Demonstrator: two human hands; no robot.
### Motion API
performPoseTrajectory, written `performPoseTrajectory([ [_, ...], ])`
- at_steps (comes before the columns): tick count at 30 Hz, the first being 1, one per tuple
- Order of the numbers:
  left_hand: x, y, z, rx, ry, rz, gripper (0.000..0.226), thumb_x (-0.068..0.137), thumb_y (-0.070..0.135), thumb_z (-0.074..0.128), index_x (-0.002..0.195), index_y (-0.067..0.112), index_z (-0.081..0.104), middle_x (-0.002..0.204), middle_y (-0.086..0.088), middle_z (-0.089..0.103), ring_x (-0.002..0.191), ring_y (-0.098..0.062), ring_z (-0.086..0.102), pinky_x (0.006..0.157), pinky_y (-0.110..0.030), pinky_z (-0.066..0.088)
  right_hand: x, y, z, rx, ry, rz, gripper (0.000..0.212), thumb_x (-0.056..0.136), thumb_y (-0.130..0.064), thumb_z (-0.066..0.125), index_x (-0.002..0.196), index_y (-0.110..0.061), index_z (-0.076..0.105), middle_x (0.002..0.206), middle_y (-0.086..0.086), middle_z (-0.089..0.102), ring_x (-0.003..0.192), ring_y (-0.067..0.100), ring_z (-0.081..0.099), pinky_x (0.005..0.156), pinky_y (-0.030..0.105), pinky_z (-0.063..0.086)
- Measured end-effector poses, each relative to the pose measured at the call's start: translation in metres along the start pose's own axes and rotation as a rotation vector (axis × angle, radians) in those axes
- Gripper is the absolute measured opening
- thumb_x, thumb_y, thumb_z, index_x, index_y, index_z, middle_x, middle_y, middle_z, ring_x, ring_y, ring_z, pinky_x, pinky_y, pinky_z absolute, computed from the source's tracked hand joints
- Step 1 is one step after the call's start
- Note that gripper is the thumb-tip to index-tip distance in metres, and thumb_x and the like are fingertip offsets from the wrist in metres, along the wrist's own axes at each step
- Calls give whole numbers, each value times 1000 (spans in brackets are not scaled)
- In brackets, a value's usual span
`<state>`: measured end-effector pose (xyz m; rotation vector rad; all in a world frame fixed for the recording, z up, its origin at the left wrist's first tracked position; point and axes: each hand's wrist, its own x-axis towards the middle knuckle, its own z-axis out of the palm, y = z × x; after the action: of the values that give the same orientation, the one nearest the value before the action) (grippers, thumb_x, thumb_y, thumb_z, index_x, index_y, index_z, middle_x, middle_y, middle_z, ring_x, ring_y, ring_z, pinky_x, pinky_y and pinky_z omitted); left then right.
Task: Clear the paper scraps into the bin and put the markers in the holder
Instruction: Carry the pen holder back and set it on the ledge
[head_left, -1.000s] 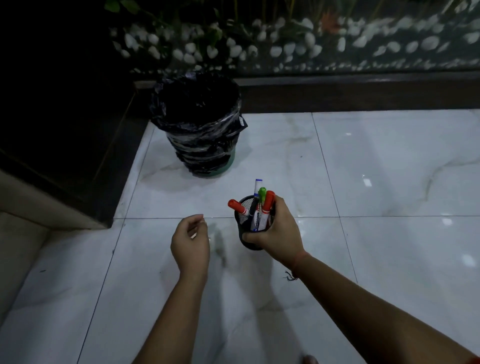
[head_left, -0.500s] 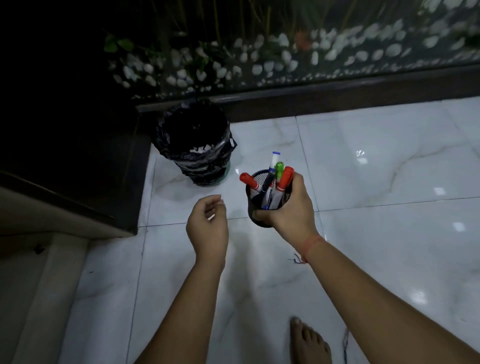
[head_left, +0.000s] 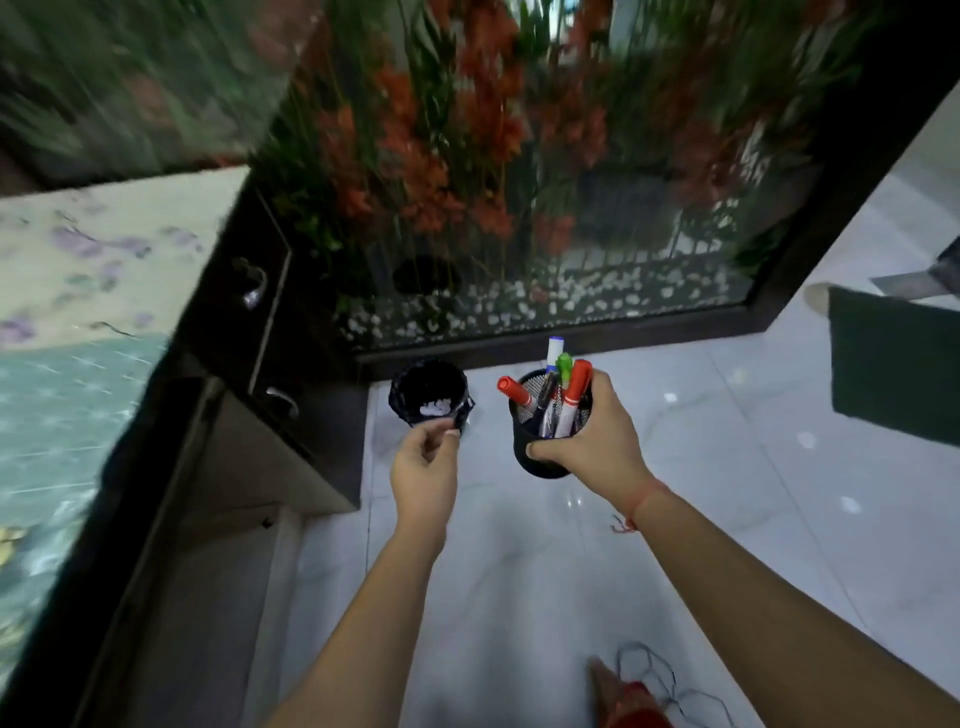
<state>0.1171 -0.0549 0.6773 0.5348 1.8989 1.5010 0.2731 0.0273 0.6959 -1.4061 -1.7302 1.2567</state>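
Observation:
My right hand (head_left: 597, 441) grips a black mesh holder (head_left: 545, 447) well above the floor. Several markers (head_left: 563, 392) stand in it, with red, green and blue caps. My left hand (head_left: 423, 467) hangs beside the holder, fingers loosely curled, with nothing in it. The bin (head_left: 428, 389), lined with a black bag, stands on the floor beyond my left hand. White paper scraps (head_left: 436, 409) lie inside it.
A dark cabinet (head_left: 249, 374) with metal handles stands to the left, under a patterned top. A glass panel (head_left: 545, 234) with orange flowers and white pebbles rises behind the bin. A dark mat (head_left: 893, 364) lies at the right. My foot (head_left: 618, 691) shows on the white marble floor.
The view has risen and tilted up, and the picture is brighter. My right hand has lifted the holder higher. The bin now looks smaller and farther below.

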Motion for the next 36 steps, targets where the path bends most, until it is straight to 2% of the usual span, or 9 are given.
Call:
performPoseTrajectory([
  [4,-45,60,0,-37,30,106,13,90,13,58,98,18,66,92,0,67,85,-12,61,73,-18,45,-25,-56,-41,45,-13,-54,79,54,-13,87,117,-31,44,102,-9,62,92,12,62,75,26,50],
  [8,-75,85,5,-89,157,105,14,90,12,57,100,16,66,96,-4,68,85,-13,62,69,-16,46,-28,-85,-66,60,-68,-124,79,50,-20,86,116,-32,45,104,-6,63,94,15,63,80,36,54],
  [11,-90,97,12,-140,215,118,14,91,10,56,98,17,65,94,-4,68,83,-8,63,64,-10,47,-26,-99,-75,38,-141,-207,84,46,-23,85,120,-31,46,109,-4,64,97,17,63,80,35,53],
  [15,-100,110,20,-213,333,125,14,90,12,58,92,22,67,98,-6,70,92,-14,65,83,-25,52,-21,-113,-76,25,-236,-299,72,49,-16,87,109,-29,48,105,-2,63,94,15,63,76,31,51],
  [19,-108,110,12,-261,430,133,13,90,11,59,93,19,67,96,-4,71,91,-14,66,81,-25,52,-20,-116,-68,16,-320,-340,78,51,-18,88,118,-27,48,109,-5,61,96,14,60,75,28,47],
  [23,-109,108,-18,-236,565,163,13,89,11,59,92,20,68,92,-2,71,89,-12,65,74,-20,49,-21,-129,-43,19,-421,-373,74,53,-16,88,113,-29,48,108,-6,60,91,10,58,68,19,43],
  [26,-105,109,-42,-213,652,151,14,89,13,57,95,19,68,94,3,70,89,-6,64,71,-15,46,-20,-140,-13,27,-497,-383,75,52,-16,88,114,-30,48,110,-4,61,95,13,60,76,26,48],
  [33,-60,98,-122,-239,809,127,15,87,14,58,91,24,68,92,1,71,88,-14,66,78,-33,54,-13,-182,93,4,-658,-459,76,48,-17,89,110,-32,48,111,-4,60,97,15,60,80,32,48],
  [36,-28,100,-173,-249,844,134,16,86,12,60,84,27,67,89,-2,72,86,-16,66,79,-32,52,-9,-210,151,12,-691,-481,79,48,-15,90,113,-29,48,111,-5,60,99,14,58,81,30,46],
])
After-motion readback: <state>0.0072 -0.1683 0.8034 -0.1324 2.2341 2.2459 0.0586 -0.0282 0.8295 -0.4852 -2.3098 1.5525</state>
